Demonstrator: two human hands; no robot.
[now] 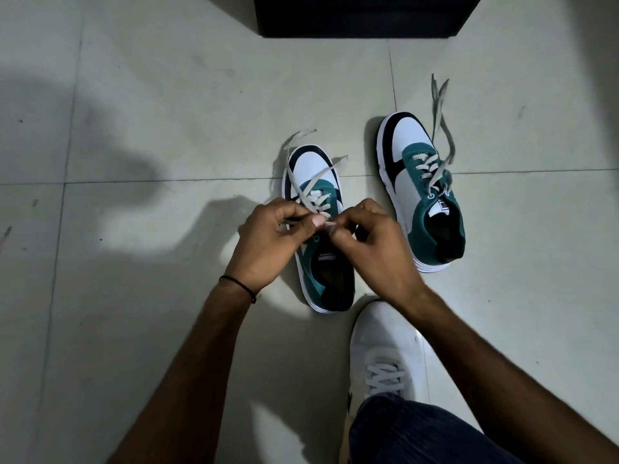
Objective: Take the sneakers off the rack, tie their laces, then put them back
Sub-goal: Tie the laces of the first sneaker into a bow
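Two white, teal and black sneakers stand on the tiled floor, toes pointing away from me. Over the left sneaker [313, 172] my left hand [268, 242] and my right hand [375, 242] meet, each pinching a strand of its pale laces [315, 199] above the tongue. The two loose ends cross and trail over the toe. The right sneaker [422, 182] sits apart to the right, its laces [442, 128] untied and lying loose past the toe.
A dark block, perhaps the base of the rack [361, 15], stands at the top edge. My own foot in a white shoe [382, 349] and a dark trouser leg [408, 433] are just behind the left sneaker. Grey floor tiles [150, 112] surround everything.
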